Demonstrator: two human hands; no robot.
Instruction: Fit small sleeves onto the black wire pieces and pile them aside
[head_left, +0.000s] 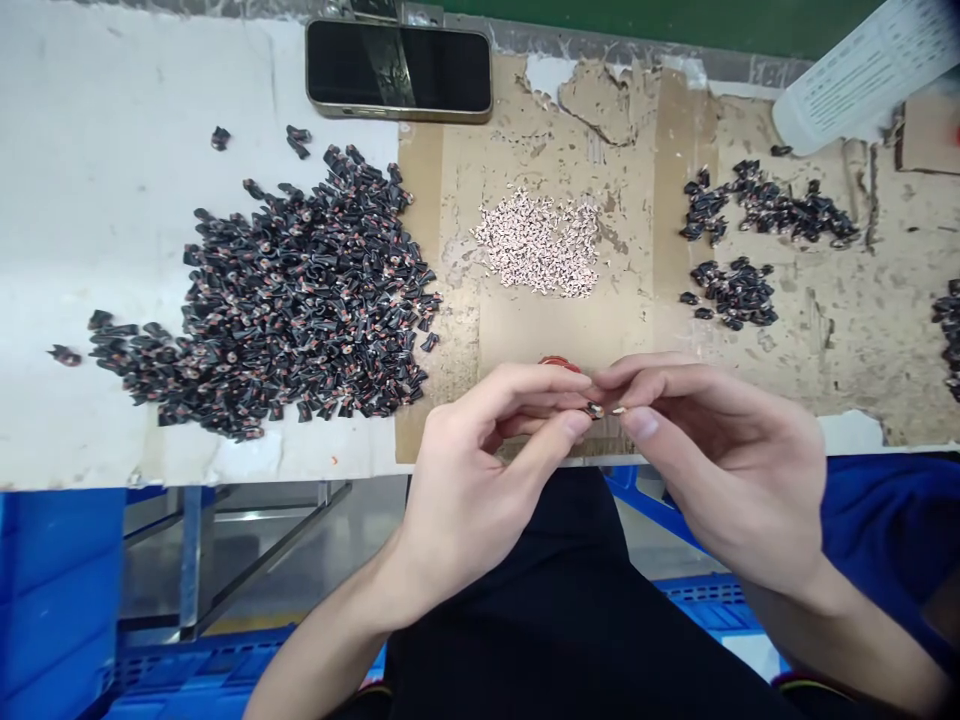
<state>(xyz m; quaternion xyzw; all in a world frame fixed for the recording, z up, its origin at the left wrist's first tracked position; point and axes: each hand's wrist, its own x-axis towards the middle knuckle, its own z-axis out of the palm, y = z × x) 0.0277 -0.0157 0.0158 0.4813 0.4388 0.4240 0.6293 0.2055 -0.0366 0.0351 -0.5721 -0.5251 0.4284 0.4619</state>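
Observation:
My left hand [487, 470] pinches a small black part [595, 410] with a pale end between thumb and fingertips, just over the table's front edge. Facing it, my right hand [720, 460] holds a tiny whitish piece [619, 410] between thumb and finger. The two pieces are close together, with a narrow gap showing. A red round thing [559, 363] shows partly behind my left fingers. Beyond my hands lies a pile of tiny pinkish-white pieces [536, 240]. To the left spreads a large heap of small black parts [300, 300] with copper-coloured bits.
A phone [399, 70] lies at the back. Smaller clusters of black parts [739, 290] sit on the worn cardboard [810, 370] at right. A white bottle [862, 75] occupies the back right corner. Blue crates [60, 590] stand below the table.

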